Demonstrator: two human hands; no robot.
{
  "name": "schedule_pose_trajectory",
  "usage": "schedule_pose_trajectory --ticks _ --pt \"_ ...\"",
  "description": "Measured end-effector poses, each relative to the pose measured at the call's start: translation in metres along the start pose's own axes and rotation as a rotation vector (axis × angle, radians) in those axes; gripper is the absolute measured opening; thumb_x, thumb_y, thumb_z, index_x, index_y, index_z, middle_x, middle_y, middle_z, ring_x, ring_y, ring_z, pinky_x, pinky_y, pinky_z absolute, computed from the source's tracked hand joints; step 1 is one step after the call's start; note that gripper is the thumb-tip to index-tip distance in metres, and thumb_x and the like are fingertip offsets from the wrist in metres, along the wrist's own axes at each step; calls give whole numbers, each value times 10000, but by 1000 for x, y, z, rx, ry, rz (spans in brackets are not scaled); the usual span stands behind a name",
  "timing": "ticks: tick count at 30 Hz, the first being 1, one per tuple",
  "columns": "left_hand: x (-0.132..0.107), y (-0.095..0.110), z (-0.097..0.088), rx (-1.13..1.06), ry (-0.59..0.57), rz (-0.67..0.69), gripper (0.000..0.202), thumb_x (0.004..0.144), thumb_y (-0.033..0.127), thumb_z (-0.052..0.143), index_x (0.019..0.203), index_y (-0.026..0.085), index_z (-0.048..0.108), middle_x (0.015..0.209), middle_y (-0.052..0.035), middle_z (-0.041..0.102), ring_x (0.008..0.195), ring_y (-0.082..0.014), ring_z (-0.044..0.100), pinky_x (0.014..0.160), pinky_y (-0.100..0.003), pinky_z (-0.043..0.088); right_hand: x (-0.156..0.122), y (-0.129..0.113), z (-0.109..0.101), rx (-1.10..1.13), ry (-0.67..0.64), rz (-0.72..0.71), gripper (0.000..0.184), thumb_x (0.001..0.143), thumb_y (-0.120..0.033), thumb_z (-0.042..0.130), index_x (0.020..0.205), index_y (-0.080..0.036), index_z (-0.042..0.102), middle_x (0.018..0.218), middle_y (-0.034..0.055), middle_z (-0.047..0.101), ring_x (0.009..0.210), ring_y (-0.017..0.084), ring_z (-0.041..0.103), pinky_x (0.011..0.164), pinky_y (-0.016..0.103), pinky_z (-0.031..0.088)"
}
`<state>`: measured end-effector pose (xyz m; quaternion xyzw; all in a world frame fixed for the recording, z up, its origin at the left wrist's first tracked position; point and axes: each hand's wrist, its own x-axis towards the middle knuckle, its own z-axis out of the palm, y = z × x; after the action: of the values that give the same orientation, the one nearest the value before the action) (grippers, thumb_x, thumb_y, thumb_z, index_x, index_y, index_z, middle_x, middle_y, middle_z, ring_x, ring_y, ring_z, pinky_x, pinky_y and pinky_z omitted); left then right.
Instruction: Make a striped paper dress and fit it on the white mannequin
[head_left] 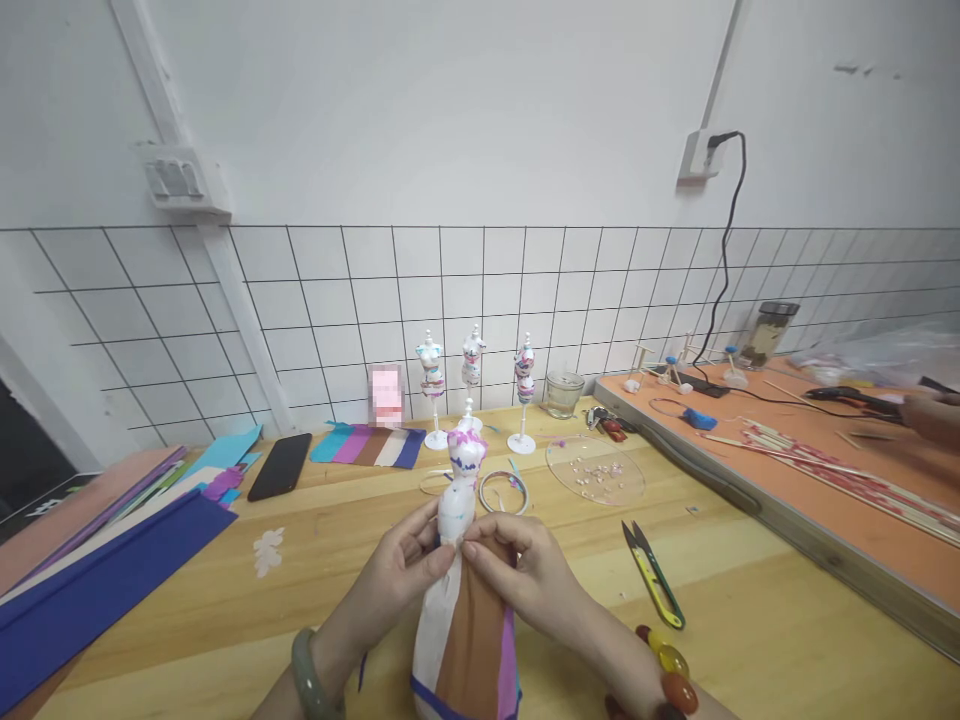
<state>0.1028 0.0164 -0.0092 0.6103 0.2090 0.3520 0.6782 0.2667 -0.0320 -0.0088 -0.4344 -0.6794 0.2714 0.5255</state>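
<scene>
A small white mannequin [456, 508] stands upright in front of me, with pink and blue bits around its bust. From its waist hangs a long paper skirt [472, 640] in white, brown, purple and turquoise stripes, with a dark blue band low down. My left hand [397, 570] is closed around the mannequin's waist from the left, thumb in front and other fingers partly hidden behind. On the opposite side, my right hand [529, 565] pinches the skirt's top edge between thumb and finger. Both thumbs nearly meet at the waist.
Yellow-green thread snips [652, 575] lie at right, near a clear disc [596, 470] with small pieces. Behind stand several mannequins [433, 375] and a glass [564, 393]. Coloured paper [112, 590] and a phone [280, 466] lie left. Another person's hand [930, 415] is over the orange board [795, 440].
</scene>
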Motion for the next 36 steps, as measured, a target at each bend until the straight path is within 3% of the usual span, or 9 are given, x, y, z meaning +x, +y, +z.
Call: schedule_pose_trajectory --ticks 10,19,29,36 --pt "-2 1 0 -25 -70 -5 479 858 236 534 1322 236 413 1312 -97 522 1226 -284 428 971 -399 386 0 8 2 10 47 54 86 781 -245 585 745 -166 588 664 4 603 590 121 519 553 222 392" --pt "-1 3 7 126 -31 63 422 880 269 487 1300 239 451 1323 -51 511 1219 -252 431 1030 -377 316 1 9 3 5 47 58 77 781 -236 583 744 -169 572 643 -16 566 578 114 495 548 215 375" --pt "0 4 7 220 -8 102 386 878 270 492 1263 247 492 1231 -42 584 1173 -236 472 975 -333 364 0 11 3 -33 39 64 127 796 -279 561 747 -163 581 626 -15 531 551 114 436 531 232 352" --pt "2 0 0 176 -15 10 380 863 297 515 1240 251 518 1254 -53 561 1153 -250 487 952 -357 392 0 11 5 -53 39 37 81 795 -230 567 758 -168 602 627 -18 559 551 106 463 533 216 364"
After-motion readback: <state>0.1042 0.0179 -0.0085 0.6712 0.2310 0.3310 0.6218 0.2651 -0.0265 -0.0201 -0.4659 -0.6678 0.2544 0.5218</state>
